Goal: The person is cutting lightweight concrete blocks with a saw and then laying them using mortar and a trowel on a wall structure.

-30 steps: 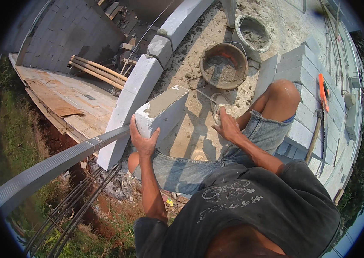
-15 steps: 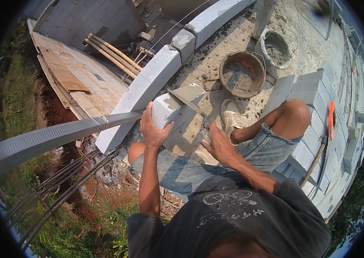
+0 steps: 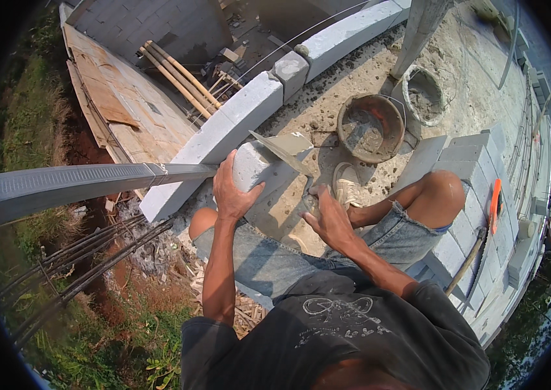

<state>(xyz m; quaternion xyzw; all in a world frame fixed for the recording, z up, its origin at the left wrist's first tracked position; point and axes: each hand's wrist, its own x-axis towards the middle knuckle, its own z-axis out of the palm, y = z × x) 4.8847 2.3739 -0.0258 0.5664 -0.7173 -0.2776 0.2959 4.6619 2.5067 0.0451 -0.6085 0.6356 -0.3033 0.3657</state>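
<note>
Between left hand (image 3: 231, 194) and right hand (image 3: 329, 220): grey block (image 3: 264, 170), tilted, gripped.

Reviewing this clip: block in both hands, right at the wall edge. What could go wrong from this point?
1. The left hand grips only one end of the grey block, which sits beside the wall's outer edge; it could slip and fall to the ground below.
2. The right hand holds a mortar-loaded trowel against the block; the mortar may slide off.
3. The person sits on the slab's edge, so leaning out looks risky.
</note>
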